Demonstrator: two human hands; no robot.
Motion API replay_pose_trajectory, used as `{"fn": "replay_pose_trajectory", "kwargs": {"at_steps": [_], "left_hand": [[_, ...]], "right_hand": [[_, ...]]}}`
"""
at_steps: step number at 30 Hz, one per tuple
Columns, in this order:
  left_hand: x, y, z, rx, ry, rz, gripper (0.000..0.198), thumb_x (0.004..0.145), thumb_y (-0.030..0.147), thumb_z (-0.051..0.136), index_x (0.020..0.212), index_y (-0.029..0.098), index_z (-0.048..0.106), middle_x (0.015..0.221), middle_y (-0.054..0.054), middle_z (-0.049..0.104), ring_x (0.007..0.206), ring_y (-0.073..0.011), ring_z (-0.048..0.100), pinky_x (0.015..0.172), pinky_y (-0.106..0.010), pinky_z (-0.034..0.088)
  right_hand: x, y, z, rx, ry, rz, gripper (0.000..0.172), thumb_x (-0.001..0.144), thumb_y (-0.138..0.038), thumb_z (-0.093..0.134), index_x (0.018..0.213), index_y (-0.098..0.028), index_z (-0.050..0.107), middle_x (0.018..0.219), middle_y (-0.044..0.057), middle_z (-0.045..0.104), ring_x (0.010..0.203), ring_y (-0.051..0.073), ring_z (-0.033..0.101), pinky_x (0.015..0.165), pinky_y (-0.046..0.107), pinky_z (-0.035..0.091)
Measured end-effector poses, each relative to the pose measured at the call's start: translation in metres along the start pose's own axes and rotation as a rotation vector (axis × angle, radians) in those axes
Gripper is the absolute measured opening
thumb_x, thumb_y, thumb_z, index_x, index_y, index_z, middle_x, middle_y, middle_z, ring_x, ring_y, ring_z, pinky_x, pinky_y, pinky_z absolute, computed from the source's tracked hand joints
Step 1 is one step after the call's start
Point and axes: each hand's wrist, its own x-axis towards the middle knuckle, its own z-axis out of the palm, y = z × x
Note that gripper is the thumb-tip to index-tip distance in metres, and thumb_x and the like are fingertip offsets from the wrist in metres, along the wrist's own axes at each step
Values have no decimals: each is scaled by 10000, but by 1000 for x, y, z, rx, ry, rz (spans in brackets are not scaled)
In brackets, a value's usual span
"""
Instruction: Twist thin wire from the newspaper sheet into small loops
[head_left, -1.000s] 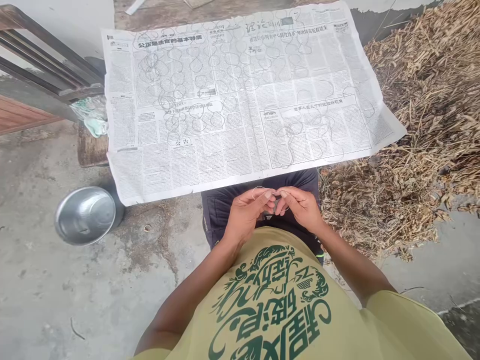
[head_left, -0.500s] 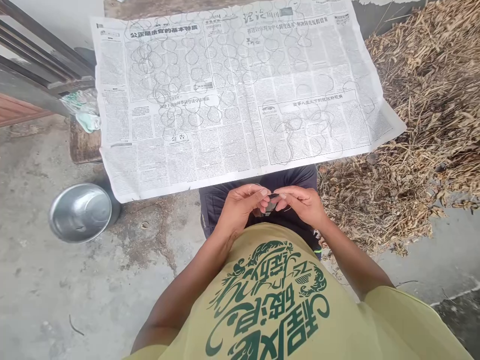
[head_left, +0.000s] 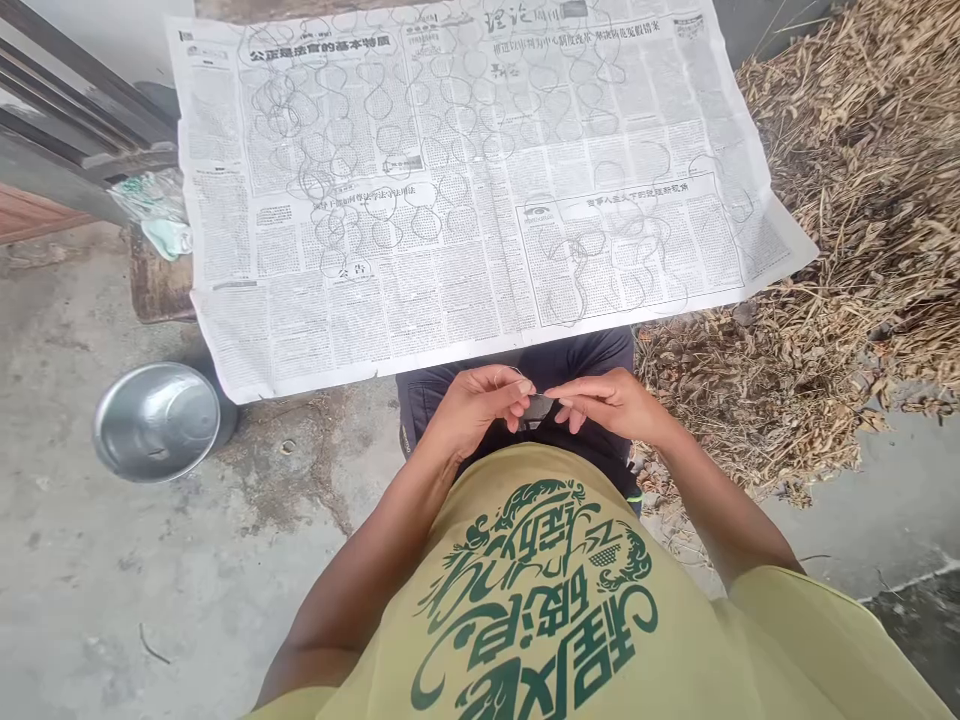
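A thin strand now shows between my two hands

Half a second ago my fingertips were closer together; now a little more space is between them, and the fingers of my right hand (head_left: 600, 398) have become straighter. In this space I can see the thin strand (head_left: 541, 396), going from one hand to the other. For the work, I judge this means that a short part of it is free of the fingers and easier to look at; whether it is wire or thread, I cannot tell.

My left hand (head_left: 476, 402) is pinching the strand narrowly between thumb and forefinger, and a small curve of it stands above these fingers. My right hand has its long fingers nearly flat, with the thumb close under them, so the grip is also narrow, and it seems to hold the other side.

Both hands are over my dark trousers (head_left: 427, 395), just below the near edge of the newspaper (head_left: 442, 335). On this newspaper many thin loops (head_left: 426, 224) are lying, some separate, some overlapping
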Motion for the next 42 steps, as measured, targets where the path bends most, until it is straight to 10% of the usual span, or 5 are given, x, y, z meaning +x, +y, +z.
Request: {"fn": "replay_pose_trajectory", "kwargs": {"at_steps": [27, 34, 42], "left_hand": [[-11, -14, -7, 19, 29, -78, 387, 679, 438, 1017, 725, 133, 782, 673, -28, 662, 549, -110, 568, 444, -239, 555], [-16, -3, -6, -168, 174, -41, 385, 640, 385, 1046, 794, 120, 813, 683, -16, 684, 538, -83, 572, 464, -208, 547], [-18, -6, 12, -319, 177, -103, 369, 631, 324, 1042, 824, 104, 816, 672, -2, 657, 535, -58, 546, 468, -168, 516]], "right_hand": [[3, -19, -26, -307, -330, -168, 419, 1002, -91, 601, 1307, -255, 837, 960, 27, 841, 679, 111, 700, 603, 233, 511], [-22, -5, -39, -166, 51, -23, 389, 1071, -238, 644, 1435, -309, 762, 1097, 30, 870, 971, 177, 808, 899, 345, 658], [-5, 18, 33, 191, 438, -153, 301, 1050, -402, 747, 1327, -307, 816, 1127, 66, 861, 949, 217, 802, 849, 406, 679]]}}
